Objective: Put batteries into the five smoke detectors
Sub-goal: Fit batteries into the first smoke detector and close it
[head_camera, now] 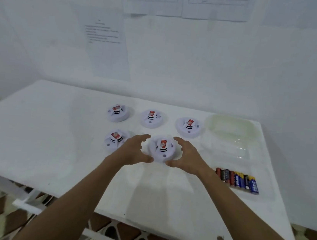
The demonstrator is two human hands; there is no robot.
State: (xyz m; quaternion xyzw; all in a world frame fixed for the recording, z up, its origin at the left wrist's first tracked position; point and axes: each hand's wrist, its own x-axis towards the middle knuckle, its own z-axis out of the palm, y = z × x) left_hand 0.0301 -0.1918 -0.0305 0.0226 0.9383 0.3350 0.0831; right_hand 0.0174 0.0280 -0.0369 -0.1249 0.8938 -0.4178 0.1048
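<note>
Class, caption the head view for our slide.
Both hands cup the front smoke detector; batteries wait nearby.

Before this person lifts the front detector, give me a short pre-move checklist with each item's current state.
1. Left hand beside the front detector: ok.
2. Right hand on its other side: ok.
3. Firm grip on it: cannot tell, image blurred.
4. All five detectors on the table: ok.
5. Batteries lying to the right: ok.
6. Battery already in this detector: cannot tell.

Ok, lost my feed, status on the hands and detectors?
Left hand and right hand open, flanking front-right detector. Batteries untouched at right. Nothing in the way.
</note>
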